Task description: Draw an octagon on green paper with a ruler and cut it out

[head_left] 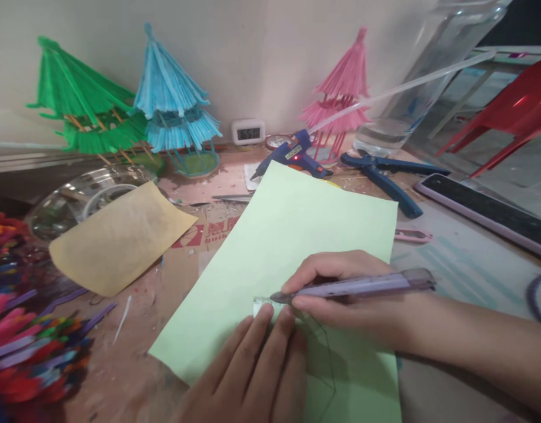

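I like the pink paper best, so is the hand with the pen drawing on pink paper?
No, the right hand holds the purple pen with its tip on a light green paper sheet.

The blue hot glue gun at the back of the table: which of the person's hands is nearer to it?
Right. The right hand, holding a purple pen, lies closer below the blue hot glue gun; the left hand sits lower, further away.

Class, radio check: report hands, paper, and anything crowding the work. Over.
Left hand flat, pinning a clear ruler on the green paper. Right hand gripping purple pen, tip at ruler's edge. Glue gun and yellow sheet lie clear.
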A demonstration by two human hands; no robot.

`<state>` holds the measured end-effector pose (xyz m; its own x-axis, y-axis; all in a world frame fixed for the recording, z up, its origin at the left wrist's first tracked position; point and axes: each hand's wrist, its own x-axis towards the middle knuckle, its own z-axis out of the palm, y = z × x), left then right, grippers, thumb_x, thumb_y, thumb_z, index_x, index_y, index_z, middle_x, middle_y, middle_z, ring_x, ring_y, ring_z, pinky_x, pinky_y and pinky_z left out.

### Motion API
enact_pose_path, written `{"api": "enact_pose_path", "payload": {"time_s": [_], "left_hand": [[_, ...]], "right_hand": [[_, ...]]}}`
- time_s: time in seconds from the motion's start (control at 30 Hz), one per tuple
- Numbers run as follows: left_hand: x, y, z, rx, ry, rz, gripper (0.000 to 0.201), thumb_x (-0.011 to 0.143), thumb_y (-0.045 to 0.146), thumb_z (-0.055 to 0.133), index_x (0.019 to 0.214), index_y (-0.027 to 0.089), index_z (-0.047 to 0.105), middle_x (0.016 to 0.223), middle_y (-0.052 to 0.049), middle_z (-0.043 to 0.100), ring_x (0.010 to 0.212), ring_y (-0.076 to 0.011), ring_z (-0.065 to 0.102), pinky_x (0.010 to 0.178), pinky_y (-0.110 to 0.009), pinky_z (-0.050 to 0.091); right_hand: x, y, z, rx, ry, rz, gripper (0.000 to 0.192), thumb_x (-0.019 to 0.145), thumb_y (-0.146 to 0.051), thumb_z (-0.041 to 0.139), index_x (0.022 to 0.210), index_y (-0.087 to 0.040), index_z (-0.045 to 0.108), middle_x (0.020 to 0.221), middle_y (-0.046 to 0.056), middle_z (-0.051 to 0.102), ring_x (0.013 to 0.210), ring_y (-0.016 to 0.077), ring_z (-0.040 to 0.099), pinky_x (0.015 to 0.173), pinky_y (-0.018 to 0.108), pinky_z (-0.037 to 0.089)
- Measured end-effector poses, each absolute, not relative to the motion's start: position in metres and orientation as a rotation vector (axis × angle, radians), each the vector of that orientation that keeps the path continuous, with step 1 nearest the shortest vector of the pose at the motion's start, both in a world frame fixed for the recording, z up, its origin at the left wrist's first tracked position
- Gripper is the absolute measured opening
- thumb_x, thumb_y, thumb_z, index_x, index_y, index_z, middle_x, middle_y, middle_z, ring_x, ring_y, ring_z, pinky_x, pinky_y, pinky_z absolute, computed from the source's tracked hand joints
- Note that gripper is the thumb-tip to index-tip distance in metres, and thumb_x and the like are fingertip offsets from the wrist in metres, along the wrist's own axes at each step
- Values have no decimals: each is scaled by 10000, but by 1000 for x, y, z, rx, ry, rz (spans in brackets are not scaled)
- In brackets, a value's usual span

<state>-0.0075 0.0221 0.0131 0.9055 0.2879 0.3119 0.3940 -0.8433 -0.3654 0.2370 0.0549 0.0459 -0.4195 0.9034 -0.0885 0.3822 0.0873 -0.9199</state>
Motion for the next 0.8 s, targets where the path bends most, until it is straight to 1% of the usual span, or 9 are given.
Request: {"api": "enact_pose_path", "payload": {"time_s": [0.13, 0.27, 0.3, 0.4, 0.47, 0.53, 0.6, 0.7, 0.8], "left_hand": [[-8, 21, 14, -2615, -490, -337, 492, 990, 64, 355, 1443, 125, 536, 1473, -93, 598, 1379, -206, 538, 1192, -321, 376], [-8, 19, 12, -2637, -520, -330, 479, 1001, 91, 374, 1452, 146, 526, 1480, -84, 592, 1380, -198, 532, 1177, -311, 390], [-8, 19, 12, -2643, -524, -332, 467, 1004, 101, 384, 1445, 147, 532, 1474, -87, 597, 1370, -201, 541, 1168, -313, 398], [-6, 19, 14, -2641, -507, -334, 421, 1009, 118, 412, 1402, 130, 564, 1437, -100, 624, 1309, -219, 590, 1129, -322, 427], [-4, 19, 15, -2630, -497, -330, 405, 1012, 118, 412, 1382, 126, 578, 1411, -95, 642, 1271, -220, 616, 1102, -317, 444], [-3, 19, 16, -2630, -511, -329, 409, 1014, 117, 401, 1381, 129, 581, 1403, -87, 648, 1266, -212, 619, 1097, -309, 448], [-3, 20, 16, -2646, -536, -332, 417, 1012, 118, 403, 1389, 135, 581, 1406, -83, 646, 1285, -200, 606, 1113, -301, 438], [-4, 20, 16, -2661, -539, -322, 414, 1010, 126, 421, 1387, 156, 588, 1401, -71, 651, 1306, -188, 590, 1135, -294, 415], [-3, 19, 17, -2633, -510, -288, 410, 1009, 109, 402, 1367, 160, 595, 1380, -66, 664, 1281, -189, 608, 1124, -305, 413]], "right_hand": [[239, 53, 50, -1254, -1759, 1215, 164, 901, -341, 659, 914, -195, 732, 756, 33, 752, 644, 156, 668, 538, 227, 508], [248, 44, 70, -1253, -1815, 993, 115, 911, -277, 620, 914, -242, 730, 818, 32, 770, 718, 184, 712, 637, 270, 568], [250, 41, 76, -1268, -1871, 969, 117, 906, -274, 621, 910, -252, 735, 832, 35, 775, 719, 192, 717, 635, 280, 569], [251, 37, 84, -1364, -1963, 1032, 120, 888, -270, 619, 918, -262, 735, 831, 38, 782, 689, 201, 718, 577, 282, 551], [246, 40, 82, -1400, -1935, 1077, 113, 852, -241, 614, 882, -252, 722, 756, 22, 760, 612, 176, 683, 518, 256, 509], [239, 48, 75, -1367, -1925, 1107, 83, 796, -209, 607, 800, -230, 687, 662, 2, 708, 526, 142, 612, 450, 223, 432], [230, 59, 68, -1278, -1961, 1180, 54, 797, -184, 595, 763, -212, 627, 656, -6, 676, 551, 128, 589, 473, 207, 417], [218, 72, 60, -1154, -1950, 1212, 118, 786, -138, 563, 709, -216, 519, 624, -32, 598, 573, 113, 539, 522, 203, 409], [212, 76, 55, -1165, -1894, 1227, 127, 787, -159, 551, 702, -224, 482, 610, -44, 542, 561, 111, 493, 518, 213, 385]]}}
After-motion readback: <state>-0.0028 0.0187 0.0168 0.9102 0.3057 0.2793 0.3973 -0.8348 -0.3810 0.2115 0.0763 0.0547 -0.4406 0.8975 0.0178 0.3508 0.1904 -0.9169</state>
